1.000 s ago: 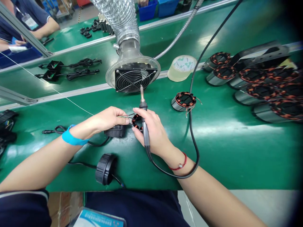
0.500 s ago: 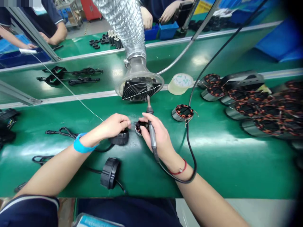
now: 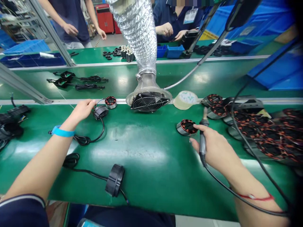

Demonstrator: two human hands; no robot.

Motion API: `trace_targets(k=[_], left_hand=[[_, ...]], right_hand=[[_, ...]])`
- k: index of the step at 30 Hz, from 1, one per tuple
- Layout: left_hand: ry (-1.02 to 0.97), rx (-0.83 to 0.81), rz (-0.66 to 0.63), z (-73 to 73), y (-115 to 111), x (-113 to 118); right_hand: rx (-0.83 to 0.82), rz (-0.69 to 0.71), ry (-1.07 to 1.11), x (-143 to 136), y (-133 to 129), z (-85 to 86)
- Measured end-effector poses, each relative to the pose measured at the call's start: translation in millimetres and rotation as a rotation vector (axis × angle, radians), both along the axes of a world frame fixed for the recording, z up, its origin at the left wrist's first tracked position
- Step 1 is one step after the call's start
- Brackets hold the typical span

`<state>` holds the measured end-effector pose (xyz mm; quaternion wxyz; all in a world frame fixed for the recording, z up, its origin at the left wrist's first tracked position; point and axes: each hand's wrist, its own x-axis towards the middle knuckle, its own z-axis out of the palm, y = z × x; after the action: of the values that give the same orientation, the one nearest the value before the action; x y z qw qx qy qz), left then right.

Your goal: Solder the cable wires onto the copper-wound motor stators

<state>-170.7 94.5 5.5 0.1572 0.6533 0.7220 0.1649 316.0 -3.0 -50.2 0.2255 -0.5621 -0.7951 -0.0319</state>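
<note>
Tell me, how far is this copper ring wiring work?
Probably done: a silver, copper-wound ring that seems wired to a black ribbed cap, by the left hand; joints unclear.
In hand: the right hand holds a grey soldering iron and is at another wound ring.
Seemingly left: that ring, a second black cap with loose wire ends, and the clustered rings.

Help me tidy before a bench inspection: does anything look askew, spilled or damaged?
One black cap near the front of the bench looks askew: it rests tipped on its side, wires poking out. No spill or clear damage shows.
</note>
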Motion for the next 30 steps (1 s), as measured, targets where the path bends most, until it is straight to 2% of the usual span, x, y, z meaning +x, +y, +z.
trace_targets(k=[4,7,9,11,13,16,18,22,24,28,30], left_hand=[[0.058,-0.118,-0.057,-1.6,-37,-19],[0.015,-0.143,-0.055,1.8,-60,-26],[-0.048,-0.096,-0.028,7.6,-72,-23],[-0.188,-0.044,-0.014,14.4,-84,-10],[-0.412,-0.101,-0.07,18.8,-95,12],[-0.786,-0.46,-0.241,15.7,-103,59],[-0.888,-0.61,-0.29,7.0,-102,89],[-0.77,-0.516,-0.278,-15.8,-85,129],[-0.655,-0.469,-0.371,-24.2,-76,139],[-0.429,-0.472,-0.588,-28.2,-70,146],[-0.478,-0.575,-0.605,-26.3,-69,146]], right_hand=[[0.03,0.007,-0.18,3,4,-4.0],[0.048,0.037,-0.181,-10,7,0.0],[0.038,0.028,-0.146,-25,5,4.6],[0.015,0.008,-0.049,-46,-3,11.0],[-0.068,0.036,0.113,-69,-16,18.7],[-0.222,0.11,0.328,-101,-35,28.7],[-0.256,0.136,0.398,-116,-42,30.8],[-0.193,0.177,0.39,-124,-45,21.1],[-0.191,0.211,0.37,-122,-46,12.4],[-0.28,0.301,0.378,-116,-49,-1.8],[-0.31,0.328,0.398,-113,-49,-5.3]])
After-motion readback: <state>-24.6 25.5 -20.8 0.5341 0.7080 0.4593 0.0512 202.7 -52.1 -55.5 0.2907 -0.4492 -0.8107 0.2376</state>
